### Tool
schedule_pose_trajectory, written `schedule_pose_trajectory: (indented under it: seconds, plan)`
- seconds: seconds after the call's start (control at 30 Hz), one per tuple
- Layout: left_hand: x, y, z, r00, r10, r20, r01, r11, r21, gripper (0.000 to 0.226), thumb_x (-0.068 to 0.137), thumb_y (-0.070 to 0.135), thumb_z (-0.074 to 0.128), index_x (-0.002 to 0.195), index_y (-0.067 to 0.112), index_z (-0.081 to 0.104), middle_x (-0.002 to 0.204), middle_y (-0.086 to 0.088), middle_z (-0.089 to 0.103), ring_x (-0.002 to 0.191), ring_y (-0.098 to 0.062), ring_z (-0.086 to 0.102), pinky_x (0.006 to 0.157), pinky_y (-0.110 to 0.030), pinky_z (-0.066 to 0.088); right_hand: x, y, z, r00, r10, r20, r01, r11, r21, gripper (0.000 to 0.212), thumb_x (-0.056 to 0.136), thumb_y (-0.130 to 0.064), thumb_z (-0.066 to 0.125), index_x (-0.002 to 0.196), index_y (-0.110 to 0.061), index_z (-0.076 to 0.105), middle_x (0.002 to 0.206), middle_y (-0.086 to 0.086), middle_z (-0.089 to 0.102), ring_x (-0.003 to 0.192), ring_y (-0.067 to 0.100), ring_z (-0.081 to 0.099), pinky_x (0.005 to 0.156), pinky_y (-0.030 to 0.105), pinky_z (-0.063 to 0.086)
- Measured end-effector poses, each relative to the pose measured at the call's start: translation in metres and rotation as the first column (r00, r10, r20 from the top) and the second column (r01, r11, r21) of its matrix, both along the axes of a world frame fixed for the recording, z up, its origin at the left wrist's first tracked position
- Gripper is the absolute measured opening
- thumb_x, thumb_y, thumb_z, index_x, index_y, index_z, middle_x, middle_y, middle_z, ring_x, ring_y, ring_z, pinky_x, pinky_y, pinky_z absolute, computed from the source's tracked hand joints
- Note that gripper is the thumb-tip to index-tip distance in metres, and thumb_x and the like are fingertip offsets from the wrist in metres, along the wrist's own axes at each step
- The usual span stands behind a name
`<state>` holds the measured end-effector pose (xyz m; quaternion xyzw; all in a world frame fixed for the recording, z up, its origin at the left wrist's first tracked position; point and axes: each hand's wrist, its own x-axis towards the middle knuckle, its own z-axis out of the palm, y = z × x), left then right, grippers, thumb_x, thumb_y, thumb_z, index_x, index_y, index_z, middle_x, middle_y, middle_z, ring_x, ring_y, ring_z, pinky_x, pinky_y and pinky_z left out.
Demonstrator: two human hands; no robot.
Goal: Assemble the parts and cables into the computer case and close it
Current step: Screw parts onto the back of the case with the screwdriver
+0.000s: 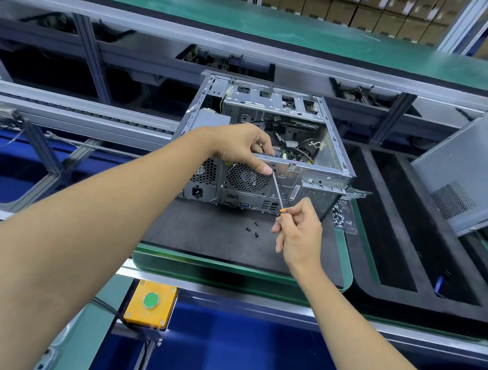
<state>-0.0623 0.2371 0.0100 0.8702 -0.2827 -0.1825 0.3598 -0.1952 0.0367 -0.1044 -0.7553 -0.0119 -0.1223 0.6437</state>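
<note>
Now right hand (298, 233) pinching slim screwdriver (278, 191), left hand (240, 146) (seemingly) gripping perforated steel case (308, 171).

Two arms come in from the bottom of the view. Both are bare all the way up to where the picture ends, with no sleeve on either one. The left hand (240, 146) has no glove, no ring and no watch. Its thumb nail is short and plain. The right hand (298, 233) is bare too, with nothing on the wrist or the fingers. No marks show on either arm
</note>
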Motion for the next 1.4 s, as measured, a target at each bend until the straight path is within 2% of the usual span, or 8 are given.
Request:
schedule_pose_trajectory:
  seconds: [0.2,0.33,0.53,0.67,0.83,1.03,1.4]
  plan:
    - [-0.001,0.000,0.001,1.000,0.002,0.009,-0.002,1.000,-0.005,0.037,0.081,0.036,0.085,0.109,0.019,0.068,0.097,0.010,0.079,0.095,-0.010,0.074,0.098,-0.038,0.055,-0.002,0.003,-0.001,1.000,0.000,0.001,0.000,1.000,0.031,0.017,0.091,-0.006,0.048,0.079,-0.014,0.040,0.062,0.012,0.063,0.030,0.025,0.040,0.036,0.024,0.030]
    - [0.001,0.000,0.000,1.000,-0.004,0.014,0.004,1.000,-0.012,0.035,0.082,0.036,0.084,0.109,0.021,0.068,0.097,0.007,0.079,0.095,-0.010,0.074,0.097,-0.037,0.056,-0.005,0.006,-0.001,1.000,-0.011,-0.002,0.011,0.999,0.033,0.021,0.094,-0.003,0.048,0.079,-0.015,0.041,0.062,0.011,0.064,0.030,0.026,0.041,0.037,0.024,0.031]
    - [0.003,0.002,-0.001,1.000,-0.019,0.008,0.019,1.000,-0.020,0.038,0.081,0.036,0.085,0.111,0.021,0.067,0.098,0.007,0.079,0.095,-0.010,0.074,0.095,-0.034,0.055,-0.011,0.016,0.001,0.999,-0.053,-0.009,0.053,0.995,0.084,0.013,0.091,-0.004,0.047,0.081,-0.008,0.040,0.060,0.009,0.064,0.029,0.025,0.042,0.036,0.024,0.033]
    - [0.004,0.002,-0.002,1.000,-0.020,0.000,0.020,0.999,-0.028,0.040,0.080,0.037,0.085,0.112,0.022,0.066,0.097,0.008,0.079,0.094,-0.009,0.074,0.092,-0.032,0.054,-0.014,0.021,0.004,0.997,-0.064,-0.039,0.068,0.991,0.114,0.021,0.094,0.005,0.048,0.080,-0.009,0.040,0.059,0.010,0.064,0.029,0.025,0.042,0.036,0.025,0.033]
    - [0.005,0.002,-0.002,1.000,-0.014,0.001,0.014,1.000,-0.023,0.042,0.080,0.038,0.085,0.113,0.020,0.067,0.096,0.009,0.079,0.092,-0.008,0.074,0.087,-0.029,0.054,-0.013,0.024,0.010,0.997,-0.058,-0.047,0.063,0.992,0.110,0.021,0.094,0.004,0.047,0.079,-0.009,0.041,0.059,0.010,0.064,0.030,0.025,0.042,0.036,0.025,0.033]
    - [0.006,0.002,-0.004,1.000,-0.009,0.001,0.009,1.000,-0.024,0.039,0.081,0.037,0.085,0.111,0.020,0.067,0.095,0.008,0.079,0.093,-0.010,0.074,0.093,-0.036,0.057,-0.014,0.024,0.009,0.993,-0.084,-0.078,0.092,0.990,0.103,0.019,0.094,0.003,0.048,0.080,-0.008,0.042,0.059,0.010,0.064,0.031,0.025,0.042,0.038,0.025,0.033]
    - [0.007,0.001,-0.004,1.000,0.001,0.017,0.000,1.000,-0.012,0.040,0.080,0.040,0.085,0.110,0.021,0.067,0.095,0.008,0.079,0.093,-0.010,0.074,0.094,-0.036,0.056,-0.016,0.025,0.015,0.993,-0.071,-0.098,0.081,0.991,0.102,0.020,0.095,0.002,0.048,0.079,-0.009,0.041,0.059,0.009,0.064,0.031,0.023,0.042,0.037,0.024,0.034]
